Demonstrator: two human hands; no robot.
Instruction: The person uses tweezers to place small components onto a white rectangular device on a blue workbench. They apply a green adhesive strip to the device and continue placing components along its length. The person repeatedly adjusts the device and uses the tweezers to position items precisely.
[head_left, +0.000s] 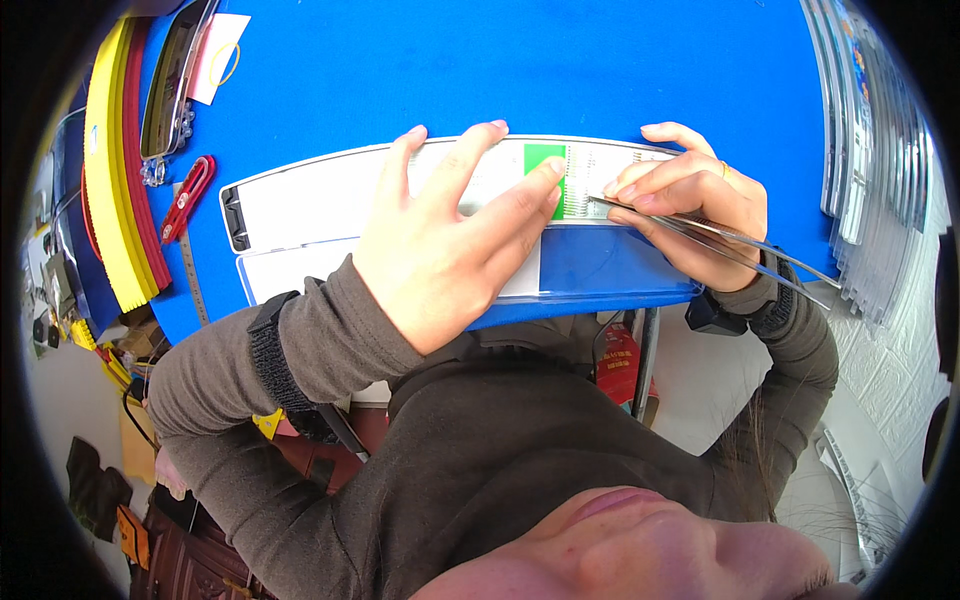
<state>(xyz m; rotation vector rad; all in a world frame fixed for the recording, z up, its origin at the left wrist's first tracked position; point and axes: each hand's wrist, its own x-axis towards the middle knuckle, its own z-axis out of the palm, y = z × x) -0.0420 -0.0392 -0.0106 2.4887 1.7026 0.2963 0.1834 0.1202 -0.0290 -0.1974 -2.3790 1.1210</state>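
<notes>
My left hand (450, 232) lies spread over a long, shallow white tray (307, 199). Two of its fingers rest at the tray's far edge, and its index fingertip presses a bright green strip (545, 157). To the right of the strip run rows of fine, short marks or strands (576, 180), too small to identify. My right hand (697, 202) pinches slim metal tweezers (720, 236), their tip pointing left, close to these rows. Along the tray's near side lies a clear plastic lid (615, 259), partly over white. My left hand hides the middle of the tray.
A blue-covered table (525, 60) lies beneath. At left are yellow strips (112, 172), a dark glossy case (172, 82), a rubber band (224, 64) on paper, a red cutter (187, 199) and a ruler (193, 277). Stacked clear plastic cases (877, 150) line the right edge.
</notes>
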